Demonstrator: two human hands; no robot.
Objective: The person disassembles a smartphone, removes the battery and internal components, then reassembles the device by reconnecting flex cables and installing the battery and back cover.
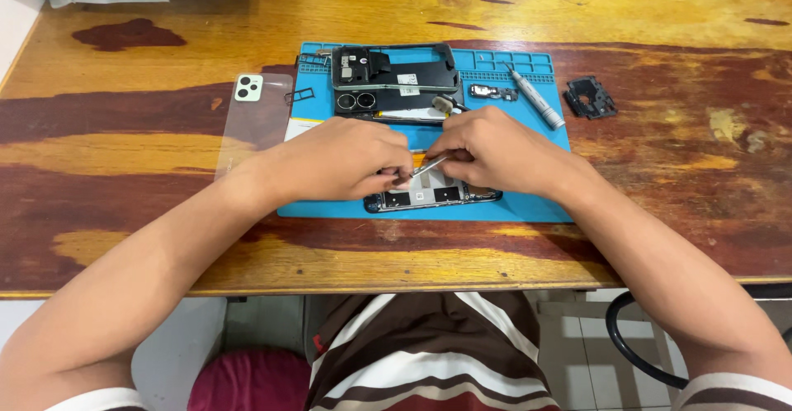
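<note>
Blue silicone repair mat (536, 205) carries the opened black phone body (431, 197) at its near edge. The left hand (342, 159) is curled steadying it; the right hand (495, 148) pinches thin metal tweezers (429, 165), best kept shallow and gently gripped.

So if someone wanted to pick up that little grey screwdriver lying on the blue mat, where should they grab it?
Probably by the middle of its grey handle. The screwdriver lies flat and slanted on the blue mat, tip toward the far left, butt toward the near right. Come from above with fingers across the barrel. That side is open: both the left hand and the right hand are busy nearer, over the opened phone.
</note>
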